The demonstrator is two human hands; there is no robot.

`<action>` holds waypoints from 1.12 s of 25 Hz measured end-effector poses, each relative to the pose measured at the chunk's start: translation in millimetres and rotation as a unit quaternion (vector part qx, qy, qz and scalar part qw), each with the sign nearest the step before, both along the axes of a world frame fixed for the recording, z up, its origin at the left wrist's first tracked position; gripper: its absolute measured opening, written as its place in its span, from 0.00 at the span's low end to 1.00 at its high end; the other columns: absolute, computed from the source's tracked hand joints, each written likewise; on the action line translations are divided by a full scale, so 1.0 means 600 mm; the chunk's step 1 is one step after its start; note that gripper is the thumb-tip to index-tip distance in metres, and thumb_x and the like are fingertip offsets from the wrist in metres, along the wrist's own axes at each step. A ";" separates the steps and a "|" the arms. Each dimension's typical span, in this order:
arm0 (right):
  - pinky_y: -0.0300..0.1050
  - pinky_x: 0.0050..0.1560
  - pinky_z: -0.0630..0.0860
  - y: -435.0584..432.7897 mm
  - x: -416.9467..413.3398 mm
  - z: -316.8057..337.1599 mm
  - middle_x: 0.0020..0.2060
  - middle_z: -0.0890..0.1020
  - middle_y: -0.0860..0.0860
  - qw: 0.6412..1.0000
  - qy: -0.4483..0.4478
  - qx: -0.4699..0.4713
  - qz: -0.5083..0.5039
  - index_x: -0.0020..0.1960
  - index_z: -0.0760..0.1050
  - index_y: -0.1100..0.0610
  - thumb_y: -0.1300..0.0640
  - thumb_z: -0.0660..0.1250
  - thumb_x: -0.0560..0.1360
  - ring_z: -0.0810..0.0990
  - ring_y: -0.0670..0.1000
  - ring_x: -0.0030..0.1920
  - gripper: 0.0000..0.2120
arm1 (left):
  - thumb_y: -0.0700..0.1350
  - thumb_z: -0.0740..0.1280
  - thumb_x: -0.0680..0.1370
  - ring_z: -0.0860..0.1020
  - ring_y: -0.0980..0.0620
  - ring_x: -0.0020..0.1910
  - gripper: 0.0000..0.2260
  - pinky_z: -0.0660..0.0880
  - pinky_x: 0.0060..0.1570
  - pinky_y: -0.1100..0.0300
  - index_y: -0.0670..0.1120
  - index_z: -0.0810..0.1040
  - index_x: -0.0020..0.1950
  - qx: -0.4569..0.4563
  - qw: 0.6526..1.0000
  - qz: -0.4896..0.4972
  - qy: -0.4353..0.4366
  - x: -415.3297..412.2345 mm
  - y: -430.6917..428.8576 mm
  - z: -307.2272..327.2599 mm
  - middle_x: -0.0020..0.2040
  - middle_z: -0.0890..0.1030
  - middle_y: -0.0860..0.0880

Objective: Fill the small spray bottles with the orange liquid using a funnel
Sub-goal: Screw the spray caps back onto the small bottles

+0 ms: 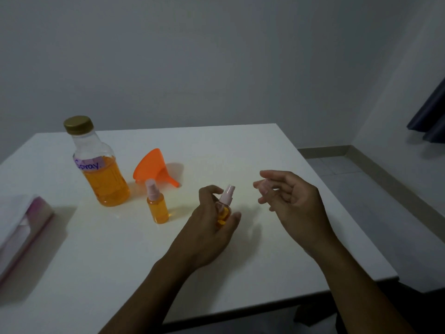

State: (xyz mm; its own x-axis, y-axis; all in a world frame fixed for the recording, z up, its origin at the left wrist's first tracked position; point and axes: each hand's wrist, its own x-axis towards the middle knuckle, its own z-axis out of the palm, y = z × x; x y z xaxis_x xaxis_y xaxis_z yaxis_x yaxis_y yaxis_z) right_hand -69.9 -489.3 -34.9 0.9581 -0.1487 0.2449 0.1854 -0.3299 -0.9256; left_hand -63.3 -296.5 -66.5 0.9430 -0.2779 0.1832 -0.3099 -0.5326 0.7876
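My left hand (209,233) is closed around a small spray bottle (224,213) of orange liquid, tilted, its pink spray head pointing up and right. My right hand (289,201) hovers just right of it, fingertips pinched on a small clear pinkish cap (265,183). A second small spray bottle (157,208), full of orange liquid and capped, stands upright to the left. Behind it an orange funnel (150,166) lies on its side. A large clear bottle (106,182) with a gold lid and a "Spray" label, about half full of orange liquid, stands at the far left.
Everything sits on a white table (240,150) against a grey wall. A white and pink box (21,225) lies at the table's left edge. The table's right edge drops to a tiled floor, and a dark curtain (431,116) hangs at the far right.
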 end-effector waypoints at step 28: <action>0.54 0.49 0.84 0.096 0.000 -0.017 0.46 0.87 0.48 0.995 0.024 0.014 0.093 0.61 0.81 0.50 0.59 0.71 0.77 0.86 0.50 0.44 0.13 | 0.59 0.70 0.73 0.81 0.61 0.49 0.19 0.80 0.46 0.62 0.58 0.74 0.62 -0.052 0.994 0.053 -0.083 -0.053 0.177 0.077 0.51 0.82 0.60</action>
State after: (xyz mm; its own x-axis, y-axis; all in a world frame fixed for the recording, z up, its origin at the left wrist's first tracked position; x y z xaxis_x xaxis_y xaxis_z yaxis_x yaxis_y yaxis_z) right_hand -70.2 -431.5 -45.3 0.9801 0.0264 0.1966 0.1965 -0.2672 -0.9434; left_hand -95.3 -190.6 -20.2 0.9205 -0.1507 0.3606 -0.3865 -0.4873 0.7830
